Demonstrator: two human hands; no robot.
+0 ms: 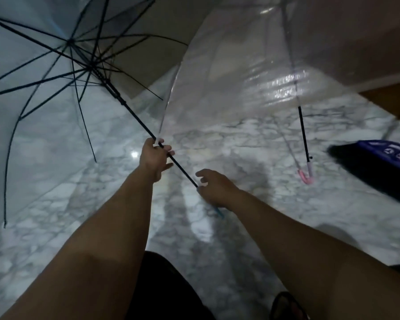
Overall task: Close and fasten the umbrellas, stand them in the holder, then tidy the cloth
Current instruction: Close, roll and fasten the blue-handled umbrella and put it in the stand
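An open clear umbrella with black ribs fills the upper left, its black shaft slanting down toward me. My left hand grips the shaft partway along. My right hand holds the lower end, where a blue handle tip pokes out below it. A second open clear umbrella lies on the floor to the right, its black shaft ending in a pink curved handle. The holder is not in view.
The floor is grey-white marble. A dark blue patterned cloth lies at the right edge. A beige wall and pale skirting run along the upper right. My dark-clad knee is at the bottom centre.
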